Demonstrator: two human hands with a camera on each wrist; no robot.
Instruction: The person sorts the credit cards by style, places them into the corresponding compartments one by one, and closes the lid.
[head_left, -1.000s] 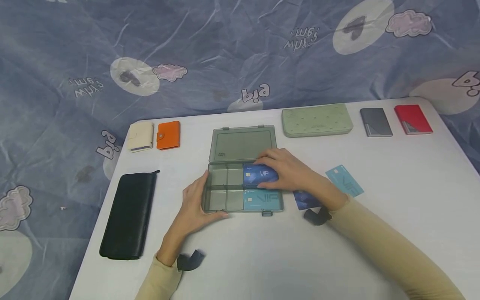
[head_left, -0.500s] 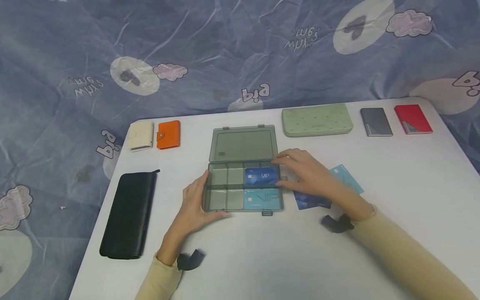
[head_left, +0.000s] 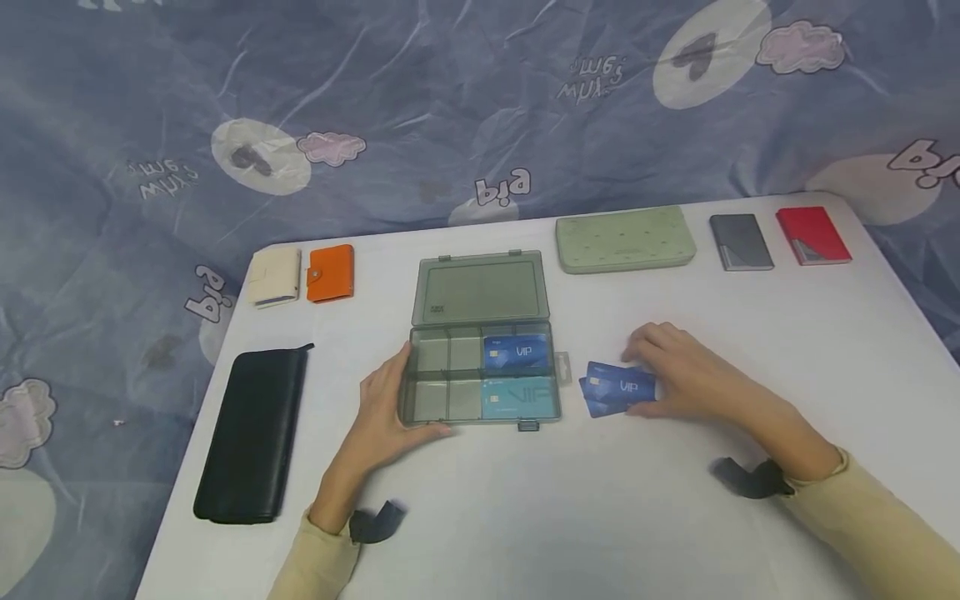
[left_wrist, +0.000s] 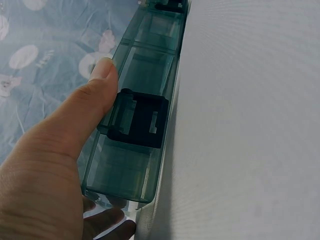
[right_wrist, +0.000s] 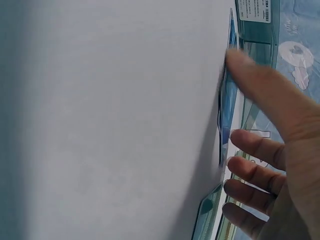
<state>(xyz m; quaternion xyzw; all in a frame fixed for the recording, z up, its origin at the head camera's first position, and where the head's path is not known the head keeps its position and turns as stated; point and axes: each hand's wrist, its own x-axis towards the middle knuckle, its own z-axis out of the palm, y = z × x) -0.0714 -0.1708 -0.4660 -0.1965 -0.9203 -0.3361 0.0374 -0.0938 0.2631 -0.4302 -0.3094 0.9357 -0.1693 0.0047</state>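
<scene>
My left hand (head_left: 381, 408) holds the translucent green compartment box (head_left: 427, 423) at its left front corner, thumb along the front wall and fingers at the left side. The lid (head_left: 480, 287) is folded back. Inside on the right lie a blue VIP card (head_left: 516, 352) and, nearer me, a light blue VIP card (head_left: 517, 398). Right of the box, a loose blue VIP card (head_left: 621, 385) overlaps another blue card (head_left: 600, 410). My right hand (head_left: 690, 379) straddles its right end, thumb and fingertips beside its long edges. A teal card edge (right_wrist: 207, 212) shows below the fingers in the right wrist view.
A black long wallet (head_left: 253, 433) lies left. Along the back are a cream card holder (head_left: 273, 275), an orange one (head_left: 331, 272), a pale green case (head_left: 626, 239), a grey card case (head_left: 741, 242) and a red one (head_left: 813, 235). A patterned cloth hangs behind the table.
My right hand has let go of the blue card in the back right compartment and moved right to the loose blue cards, now covering the loose light blue one. The left hand stays on the box.
</scene>
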